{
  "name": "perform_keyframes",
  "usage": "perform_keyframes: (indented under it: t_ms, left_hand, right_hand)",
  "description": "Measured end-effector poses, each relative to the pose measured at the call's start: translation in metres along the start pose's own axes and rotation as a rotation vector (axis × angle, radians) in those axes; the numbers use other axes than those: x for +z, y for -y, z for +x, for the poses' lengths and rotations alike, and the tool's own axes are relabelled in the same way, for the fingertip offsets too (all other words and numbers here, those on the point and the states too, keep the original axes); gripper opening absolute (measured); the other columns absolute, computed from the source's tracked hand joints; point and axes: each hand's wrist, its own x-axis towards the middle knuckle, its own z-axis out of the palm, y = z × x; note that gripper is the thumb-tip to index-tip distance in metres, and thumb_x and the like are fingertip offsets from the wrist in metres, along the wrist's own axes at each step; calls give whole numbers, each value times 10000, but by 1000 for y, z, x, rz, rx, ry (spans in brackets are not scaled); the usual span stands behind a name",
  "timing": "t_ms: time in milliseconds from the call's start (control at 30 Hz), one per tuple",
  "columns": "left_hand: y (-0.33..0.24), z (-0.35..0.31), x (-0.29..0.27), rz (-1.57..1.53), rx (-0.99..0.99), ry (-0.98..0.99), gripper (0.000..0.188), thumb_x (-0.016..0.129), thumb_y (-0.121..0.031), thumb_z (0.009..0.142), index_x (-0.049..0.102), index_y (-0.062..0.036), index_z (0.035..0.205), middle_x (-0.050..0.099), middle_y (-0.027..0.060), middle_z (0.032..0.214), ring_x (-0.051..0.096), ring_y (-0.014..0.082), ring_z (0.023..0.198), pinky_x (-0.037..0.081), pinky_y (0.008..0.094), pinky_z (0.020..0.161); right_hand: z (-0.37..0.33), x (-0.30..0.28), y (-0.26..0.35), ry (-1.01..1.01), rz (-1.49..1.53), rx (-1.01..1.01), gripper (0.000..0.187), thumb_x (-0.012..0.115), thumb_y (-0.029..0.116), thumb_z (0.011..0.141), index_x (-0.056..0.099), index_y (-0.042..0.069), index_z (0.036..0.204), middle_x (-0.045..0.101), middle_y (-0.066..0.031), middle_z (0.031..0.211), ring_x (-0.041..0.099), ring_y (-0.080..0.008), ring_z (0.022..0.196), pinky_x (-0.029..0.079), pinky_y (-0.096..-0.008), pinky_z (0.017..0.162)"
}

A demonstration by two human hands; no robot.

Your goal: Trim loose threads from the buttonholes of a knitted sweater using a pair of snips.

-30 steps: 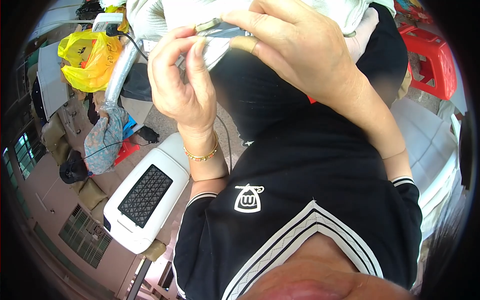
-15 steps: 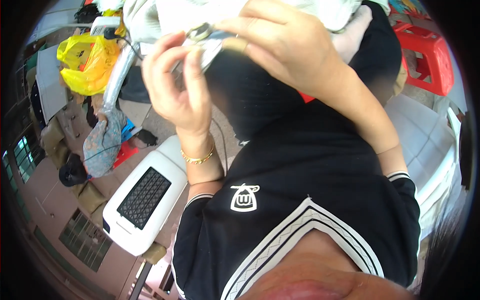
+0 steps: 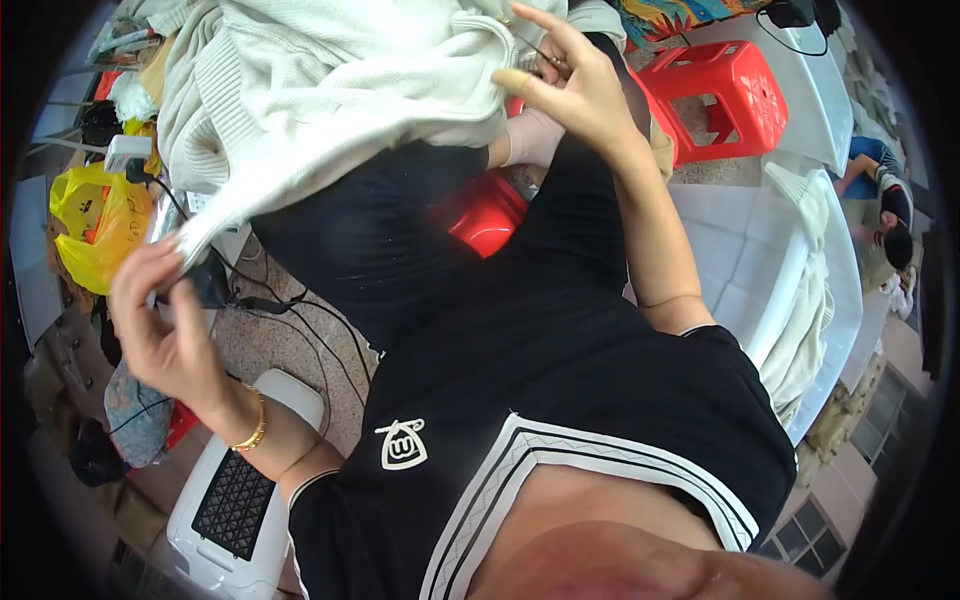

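Observation:
A cream knitted garment with ribbed parts is spread over my lap at the top. My left hand is at the left, its thumb and fingers pinching a corner of the knit, which stretches toward it. A gold bracelet is on that wrist. Beside the garment's right edge is my right hand, its thumb and forefinger apart and a beige cover on the thumb. A thin dark tool sticks out from its curled fingers; the kind is too small to tell. My right thumb tip is close to the knit's folded edge.
Red plastic stools stand between my knees and at the right. A large white bin holds pale knits. At left are a yellow bag, cables and a white appliance. Another person is far right.
My hands, close together over a small roundish thing before, have moved apart. The left now pulls the knit's corner leftward; the right is beside its edge. The whole view has shifted, showing more of the garment.

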Motion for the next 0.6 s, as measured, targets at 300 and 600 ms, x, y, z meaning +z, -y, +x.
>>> perform_keyframes:
  t_ms: [300, 600]
  left_hand:
    - [41, -22, -28, 82, 214, -408, 196, 599, 201, 842, 573, 36, 946, 619, 170, 1084, 686, 382, 1030, 597, 408, 843]
    - [59, -47, -5, -21, 121, -473, 181, 669, 154, 826, 601, 4, 900, 602, 108, 1061, 666, 243, 995, 536, 363, 946]
  right_hand:
    - [11, 30, -15, 107, 362, 392, 259, 747, 160, 872, 695, -61, 994, 642, -23, 664, 557, -72, 510, 434, -240, 457]
    - [-24, -13, -51, -97, 1249, 264, 109, 618, 87, 961, 625, -16, 997, 560, 8, 708, 392, -69, 498, 260, -213, 484]
